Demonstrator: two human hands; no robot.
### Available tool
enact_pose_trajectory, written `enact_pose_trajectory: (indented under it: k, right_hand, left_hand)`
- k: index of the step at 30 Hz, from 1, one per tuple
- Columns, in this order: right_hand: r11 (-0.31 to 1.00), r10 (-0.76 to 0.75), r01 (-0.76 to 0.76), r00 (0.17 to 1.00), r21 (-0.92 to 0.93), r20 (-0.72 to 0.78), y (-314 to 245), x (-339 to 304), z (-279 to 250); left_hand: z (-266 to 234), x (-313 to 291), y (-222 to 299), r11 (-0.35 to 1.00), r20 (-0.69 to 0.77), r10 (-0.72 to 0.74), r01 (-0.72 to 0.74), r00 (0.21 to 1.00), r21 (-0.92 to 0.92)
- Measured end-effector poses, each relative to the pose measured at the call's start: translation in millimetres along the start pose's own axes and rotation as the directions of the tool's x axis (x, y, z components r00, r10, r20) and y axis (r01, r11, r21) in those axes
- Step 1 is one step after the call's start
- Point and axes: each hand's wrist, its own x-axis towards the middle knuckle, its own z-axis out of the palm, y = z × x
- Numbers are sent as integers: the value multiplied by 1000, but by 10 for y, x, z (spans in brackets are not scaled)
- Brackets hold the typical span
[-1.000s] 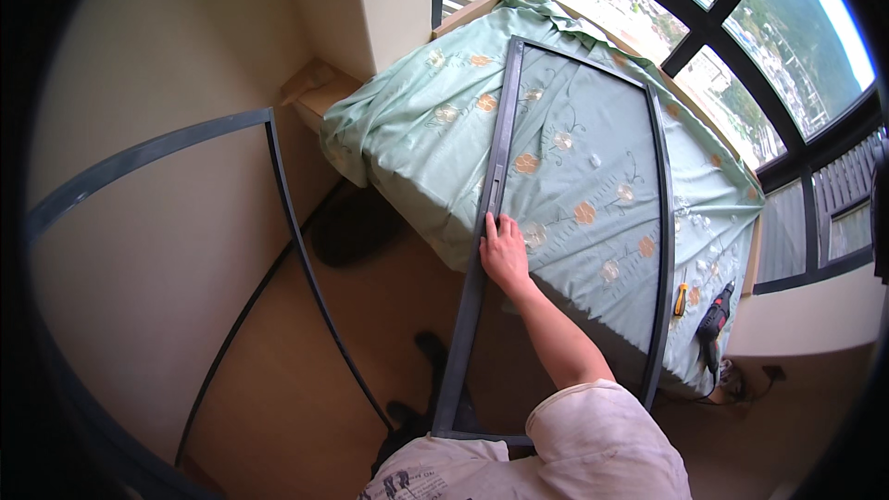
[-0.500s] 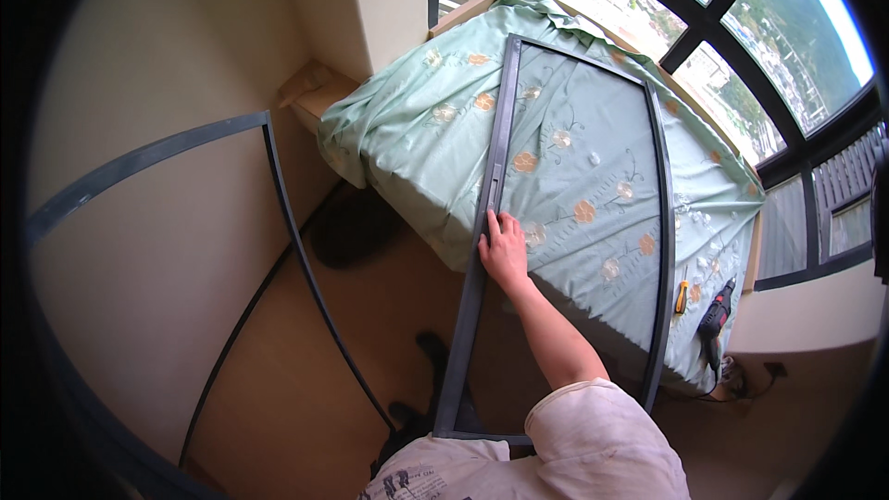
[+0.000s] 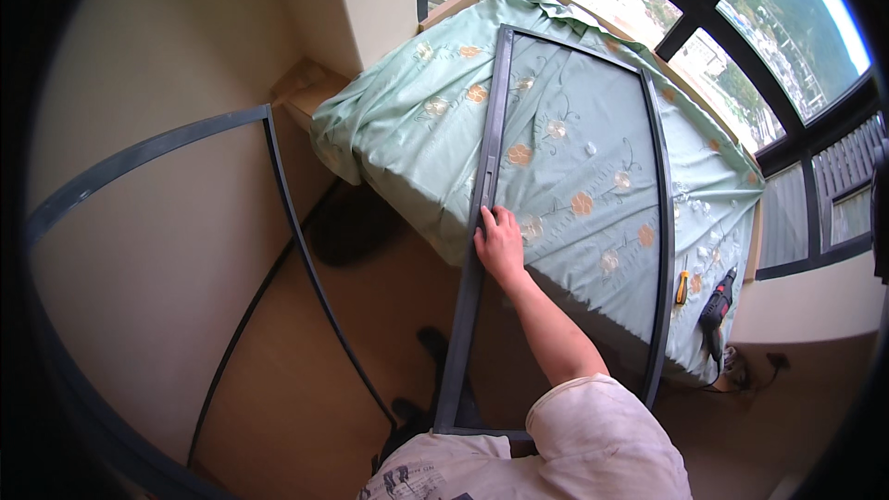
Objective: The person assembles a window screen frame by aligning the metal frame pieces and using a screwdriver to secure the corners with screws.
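We press our right hand (image 3: 500, 245), fingers spread flat, on the dark screen frame (image 3: 486, 187) lying across the cloth-covered table (image 3: 417, 143); our left hand is unseen. Its overhanging end could tip floorward.

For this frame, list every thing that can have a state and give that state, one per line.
Dark screen frame: lying flat on the bed, near end overhanging the edge.
Hand: resting on the frame's left rail, fingers flat, not gripping.
Green floral bedspread: spread over the bed, draped down the side.
Second frame: upright, leaning on the wall.
Power drill: lying on the bed, unheld.
Yellow-handled screwdriver: lying beside the drill.
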Motion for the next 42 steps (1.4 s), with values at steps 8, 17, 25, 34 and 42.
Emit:
enact_pose_trajectory:
  k: [8, 17, 25, 34, 42]
  right_hand:
    - [985, 114, -104, 991, -140, 66, -143, 290, -109]
    - [976, 186, -177, 981, -130, 60, -54, 388, 48]
    - [999, 8, -13, 995, -48, -100, 16, 108, 37]
    - [1000, 6, -5, 999, 4, -45, 46, 85, -22]
    - [997, 24, -19, 997, 74, -72, 67, 69, -56]
  left_hand:
    - [42, 44, 49, 999, 16, 10, -11, 1000, 42]
    - [88, -10, 132, 1000, 16, 6, -6, 1000, -13]
    - [76, -84, 215, 998, 32, -28, 26, 999, 57]
    - [88, -100, 171, 999, 29, -2, 0, 1000, 49]
    - [96, -123, 145, 995, 27, 0, -3, 1000, 97]
